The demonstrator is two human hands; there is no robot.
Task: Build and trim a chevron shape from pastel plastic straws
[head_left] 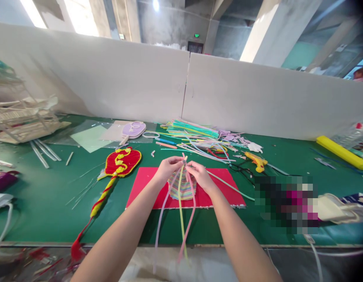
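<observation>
My left hand (pixel 170 167) and my right hand (pixel 199 174) come together above a red board (pixel 146 186), fingers closed in a pinch. Between them they hold the top end of a striped woven piece (pixel 181 192) in pastel colours, which lies on the board. From the pinched end, a purple chenille stem (pixel 159 227), a yellow chenille stem (pixel 181 219) and a pink chenille stem (pixel 190 221) hang toward me, past the table edge. A pale green stem (pixel 231 185) reaches out to the right. The exact spot under my fingertips is partly hidden.
A pile of chenille stems (pixel 194 128) lies behind the board. Left is a red and yellow fan (pixel 134 159) with a tassel; farther back sits a purple fan (pixel 134 129). A yellow glue gun (pixel 257 161) rests to the right. A rack (pixel 21 121) stands far left.
</observation>
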